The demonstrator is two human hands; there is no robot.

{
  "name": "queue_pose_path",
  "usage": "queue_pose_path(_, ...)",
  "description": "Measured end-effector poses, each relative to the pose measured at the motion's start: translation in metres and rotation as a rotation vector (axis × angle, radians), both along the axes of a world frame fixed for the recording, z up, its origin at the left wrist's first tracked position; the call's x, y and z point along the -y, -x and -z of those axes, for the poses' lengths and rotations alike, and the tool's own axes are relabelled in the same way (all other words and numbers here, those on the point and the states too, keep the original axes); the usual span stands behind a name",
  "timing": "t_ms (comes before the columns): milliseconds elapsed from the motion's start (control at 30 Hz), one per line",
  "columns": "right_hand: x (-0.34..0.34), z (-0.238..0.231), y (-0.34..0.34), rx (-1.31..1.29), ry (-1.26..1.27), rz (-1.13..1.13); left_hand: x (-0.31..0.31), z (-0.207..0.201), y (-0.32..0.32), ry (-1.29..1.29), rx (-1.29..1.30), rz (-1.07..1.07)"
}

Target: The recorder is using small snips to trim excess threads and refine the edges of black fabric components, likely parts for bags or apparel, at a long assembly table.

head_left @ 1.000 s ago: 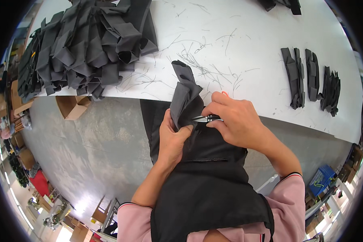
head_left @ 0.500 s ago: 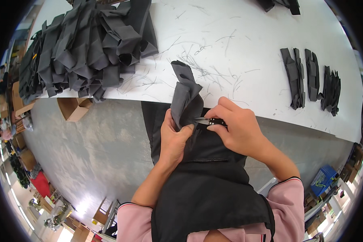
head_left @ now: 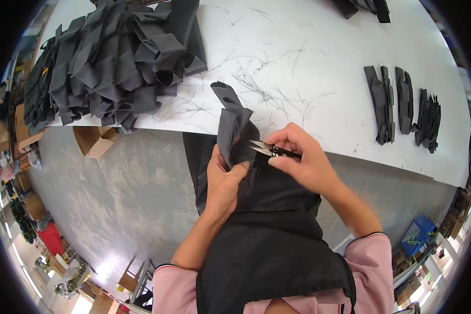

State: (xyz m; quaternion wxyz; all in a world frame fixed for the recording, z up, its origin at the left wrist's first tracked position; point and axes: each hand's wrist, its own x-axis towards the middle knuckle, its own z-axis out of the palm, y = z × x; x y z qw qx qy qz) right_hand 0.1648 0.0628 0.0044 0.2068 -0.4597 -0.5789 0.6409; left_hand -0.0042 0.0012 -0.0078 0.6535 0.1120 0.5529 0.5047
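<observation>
My left hand (head_left: pixel 226 178) is closed around a folded dark grey fabric piece (head_left: pixel 232 123), its thumb pressing the near end. The piece stands up past the front edge of the white table (head_left: pixel 340 125). In my right hand (head_left: pixel 304 159) is a pair of black-handled thread snips (head_left: pixel 277 150). Their bright blades are parted, with the tips at the right side of the fabric, close to my left thumb. Whether a thread lies between the blades is too small to tell.
A large heap of dark grey fabric pieces (head_left: pixel 110 63) covers the table's left. Loose thread clippings (head_left: pixel 267 91) are scattered mid-table. Several dark bundles (head_left: pixel 382 104) lie at the right. Below the table edge on the left is an open cardboard box (head_left: pixel 95 141).
The snips' blades have spread apart and moved slightly up. The fabric's upper end has tilted a little left, while my left hand has barely moved.
</observation>
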Motion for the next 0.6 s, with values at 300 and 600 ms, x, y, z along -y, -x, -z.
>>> queue_pose_path(300,0.021,0.023,0.023,0.227,-0.768,0.149,0.0,-0.015,-0.005,0.037,0.2,-0.063)
queue_pose_path(600,0.037,0.031,0.034,0.004,-0.204,0.388,0.005,-0.003,-0.007,-0.109,0.222,-0.035)
